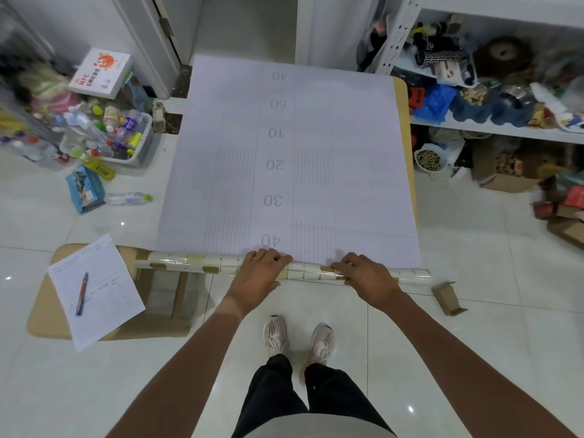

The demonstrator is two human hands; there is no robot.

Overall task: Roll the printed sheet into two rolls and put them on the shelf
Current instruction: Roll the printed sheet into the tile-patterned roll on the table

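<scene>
A large pale printed sheet [294, 159], marked with faint ruled columns and the numbers 40, 50, 10, 20, 30, 40 down its middle, lies flat across a desk [403, 99], covering nearly all of it. Its near end is wound into a tight roll [189, 263] with a cream-and-gold tile pattern outside, lying along the desk's near edge.

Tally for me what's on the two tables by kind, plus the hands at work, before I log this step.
Printed sheets, partly rolled at the near edge: 1
Loose paper forms: 1
Pens: 1
Hands on the roll: 2, left hand and right hand
Total: 5
</scene>
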